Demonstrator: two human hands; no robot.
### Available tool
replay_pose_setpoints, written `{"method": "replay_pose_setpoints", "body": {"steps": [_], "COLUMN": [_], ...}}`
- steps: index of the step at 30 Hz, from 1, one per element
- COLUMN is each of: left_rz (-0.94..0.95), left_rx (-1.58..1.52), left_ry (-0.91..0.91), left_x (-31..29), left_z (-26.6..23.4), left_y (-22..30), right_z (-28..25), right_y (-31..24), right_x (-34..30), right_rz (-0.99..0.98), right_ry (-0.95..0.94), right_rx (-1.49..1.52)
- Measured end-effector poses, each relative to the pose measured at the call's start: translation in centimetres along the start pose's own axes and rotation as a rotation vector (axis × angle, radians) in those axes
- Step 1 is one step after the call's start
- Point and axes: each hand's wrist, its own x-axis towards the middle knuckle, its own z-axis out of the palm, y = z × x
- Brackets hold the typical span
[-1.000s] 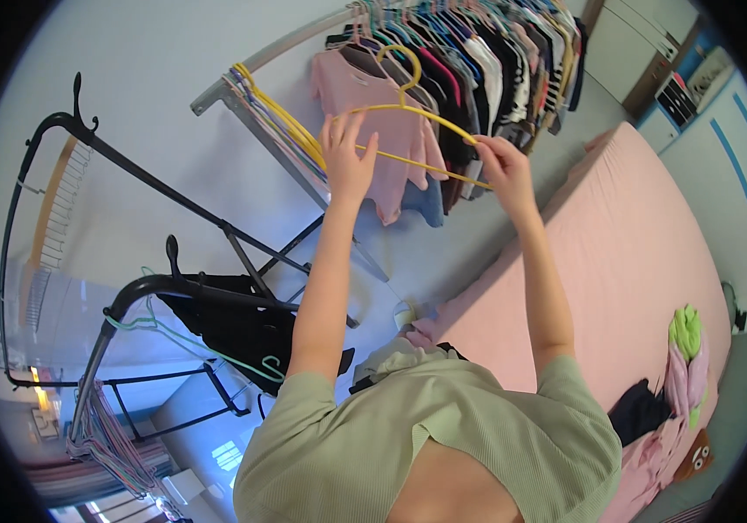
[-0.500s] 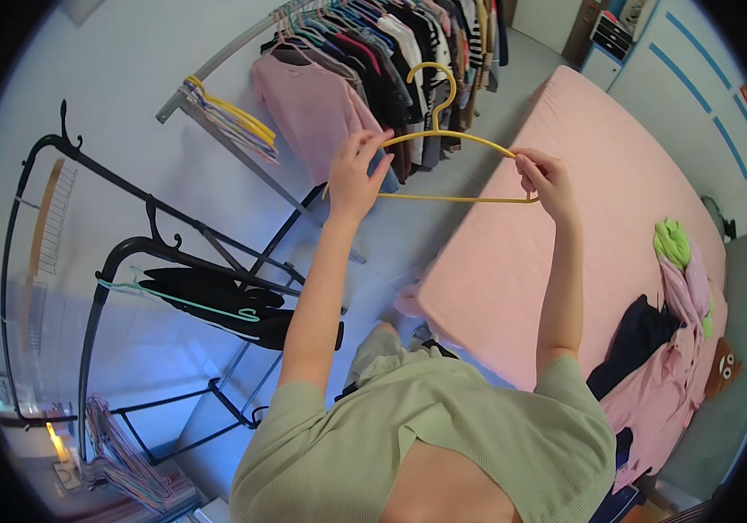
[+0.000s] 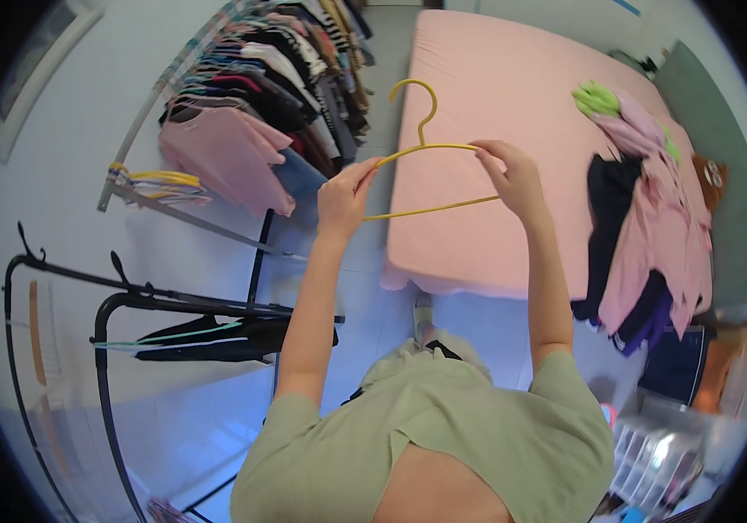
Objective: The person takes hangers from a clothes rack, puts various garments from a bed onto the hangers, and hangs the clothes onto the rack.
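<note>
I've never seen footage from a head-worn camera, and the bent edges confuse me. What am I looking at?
There's no machine here. A fisheye camera on a person's head looks down, so straight edges curve. The light green top at the bottom is the wearer's. Their bare left hand and right hand hold a yellow clothes hanger, one on each side, with its hook pointing up and nothing hung on it. Beyond it is a bed with a pink sheet; toward its right side lie a pink garment, dark clothing and a lime-green cloth. At upper left, a pink top hangs among other clothes.
</note>
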Motion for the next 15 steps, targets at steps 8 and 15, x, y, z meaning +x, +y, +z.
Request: {"method": "replay_pose_setpoints", "body": {"steps": [8,15], "left_rz": [0.001,0.129], "left_rx": [-0.198,-0.232], "left_ry": [-0.196,-0.372], "left_x": [-4.9,-7.7], "left_z": [4.9,10.2], "left_y": [7.9,15.4], "right_z": [-7.8,-14.5], "right_y": [-2.4,-3.6], "right_x": [-10.1,-17.4], "right_rz": [-0.057,0.345], "right_ry": [0.168,0.18], "right_rx": [-0.399,-0.253]}}
